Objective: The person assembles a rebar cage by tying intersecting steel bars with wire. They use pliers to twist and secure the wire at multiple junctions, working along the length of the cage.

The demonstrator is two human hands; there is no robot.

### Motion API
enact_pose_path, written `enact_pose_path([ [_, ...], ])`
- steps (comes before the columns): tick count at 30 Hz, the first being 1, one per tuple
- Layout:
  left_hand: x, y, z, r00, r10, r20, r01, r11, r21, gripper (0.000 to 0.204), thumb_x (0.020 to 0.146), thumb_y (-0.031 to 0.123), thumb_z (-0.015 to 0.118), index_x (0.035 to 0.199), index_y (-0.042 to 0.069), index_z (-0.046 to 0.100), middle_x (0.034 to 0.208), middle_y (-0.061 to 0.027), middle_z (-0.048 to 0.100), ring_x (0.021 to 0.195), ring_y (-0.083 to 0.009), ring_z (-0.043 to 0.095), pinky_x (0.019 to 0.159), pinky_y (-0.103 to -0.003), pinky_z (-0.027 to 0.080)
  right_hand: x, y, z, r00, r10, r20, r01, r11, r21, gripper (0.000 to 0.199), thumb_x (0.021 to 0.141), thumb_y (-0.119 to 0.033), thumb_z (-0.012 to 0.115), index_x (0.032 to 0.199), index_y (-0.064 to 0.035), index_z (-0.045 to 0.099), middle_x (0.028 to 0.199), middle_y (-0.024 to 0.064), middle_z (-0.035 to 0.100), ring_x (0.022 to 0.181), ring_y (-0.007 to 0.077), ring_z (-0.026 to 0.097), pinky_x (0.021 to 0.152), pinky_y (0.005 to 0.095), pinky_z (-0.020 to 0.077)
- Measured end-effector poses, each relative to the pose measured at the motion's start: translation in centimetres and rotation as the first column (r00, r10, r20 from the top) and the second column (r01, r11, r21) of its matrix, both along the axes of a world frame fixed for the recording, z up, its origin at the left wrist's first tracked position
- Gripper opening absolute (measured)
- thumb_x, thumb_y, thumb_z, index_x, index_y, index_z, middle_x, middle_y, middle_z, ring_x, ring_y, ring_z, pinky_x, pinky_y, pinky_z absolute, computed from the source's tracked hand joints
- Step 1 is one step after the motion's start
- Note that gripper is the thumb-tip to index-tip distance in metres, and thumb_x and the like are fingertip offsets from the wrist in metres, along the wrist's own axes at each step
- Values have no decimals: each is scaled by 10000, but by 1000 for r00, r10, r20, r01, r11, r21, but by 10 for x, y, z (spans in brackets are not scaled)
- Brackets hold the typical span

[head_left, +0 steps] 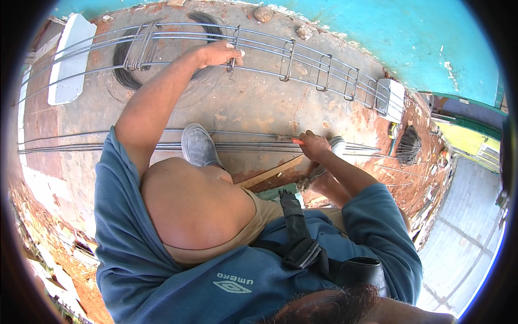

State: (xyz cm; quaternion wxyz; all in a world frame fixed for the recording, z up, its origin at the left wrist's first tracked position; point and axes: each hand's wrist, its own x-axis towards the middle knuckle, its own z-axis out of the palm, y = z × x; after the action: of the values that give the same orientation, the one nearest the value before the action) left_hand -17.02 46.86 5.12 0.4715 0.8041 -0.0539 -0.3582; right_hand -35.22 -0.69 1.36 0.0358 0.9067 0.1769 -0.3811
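My left hand (220, 54) is closed around a square wire stirrup (236, 36) on a long rebar cage (270, 48). The stirrup stands upright across the bars, with a thin wire end below my fingers. More stirrups (325, 73) sit spaced along the bars to the right. Several loose stirrups (141, 46) hang bunched on the cage to the left of my hand. My right hand (314, 146) grips an orange-handled tool (298, 141) that looks like pincers, its metal head pointing left above the nearer bars. My palm hides most of its handles.
White blocks (70, 59) (393, 100) support both cage ends. Loose rebars (243, 144) lie nearer, by my shoe (199, 144). Coiled dark wire (125, 65) rests under the cage. A wire bundle (409, 146) and tape measure (393, 129) lie right. A turquoise wall (410, 38) stands behind.
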Motion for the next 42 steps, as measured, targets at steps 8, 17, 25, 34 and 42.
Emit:
enact_pose_path([
  [8, 11, 2, -8, 985, 72, -158, -61, 995, 74, 713, 1046, 624, 631, 1476, 55, 654, 1523, -203, 625, 1417, -370, 594, 1162, -540, 497, 17, 76, 27, 948, -298, -107, 296, 711, 637, 404, 1116, -377, 632, 1401, -92, 653, 1170, 181, 713, 1017, 405, 715, 924, 483, 581],
  [17, 8, 6, -1, 972, 41, -232, -28, 998, 58, 845, 1032, 689, 584, 1660, 131, 489, 1700, -212, 474, 1557, -373, 477, 1174, -547, 492, 45, 160, 140, 888, -332, -319, 359, 64, 931, 530, 1142, -362, 622, 1540, -16, 573, 1141, 119, 731, 917, 143, 704, 754, 316, 589],
  [25, 9, 10, -6, 967, 12, -256, -23, 999, -39, 933, 1036, 715, 586, 1675, 54, 430, 1572, -307, 578, 1373, -334, 667, 1144, -464, 558, 100, 161, 268, 990, -140, 5, -51, -328, 943, 702, 1151, -522, 503, 1762, -330, 216, 1769, 310, 249, 1482, 403, 524, 1078, 599, 560],
  [34, 6, 6, 4, 951, 51, -303, -71, 996, -53, 882, 1041, 687, 609, 1609, 20, 505, 1473, -297, 648, 1183, -301, 762, 1042, -408, 630, 99, 195, 298, 796, 408, -447, 605, -510, 612, 743, 1145, -422, 535, 1743, -139, 195, 1290, 267, 672, 1054, 356, 734, 911, 504, 634],
  [42, 7, 5, 3, 945, 77, -319, -104, 992, -67, 881, 1056, 651, 605, 1629, -4, 467, 1484, -319, 633, 1159, -312, 777, 1008, -389, 655, 65, 209, 158, 389, -432, -814, 906, 337, 254, 460, 1059, -166, 651, 1464, 20, 536, 1049, 126, 713, 879, 212, 743, 714, 390, 620],
])
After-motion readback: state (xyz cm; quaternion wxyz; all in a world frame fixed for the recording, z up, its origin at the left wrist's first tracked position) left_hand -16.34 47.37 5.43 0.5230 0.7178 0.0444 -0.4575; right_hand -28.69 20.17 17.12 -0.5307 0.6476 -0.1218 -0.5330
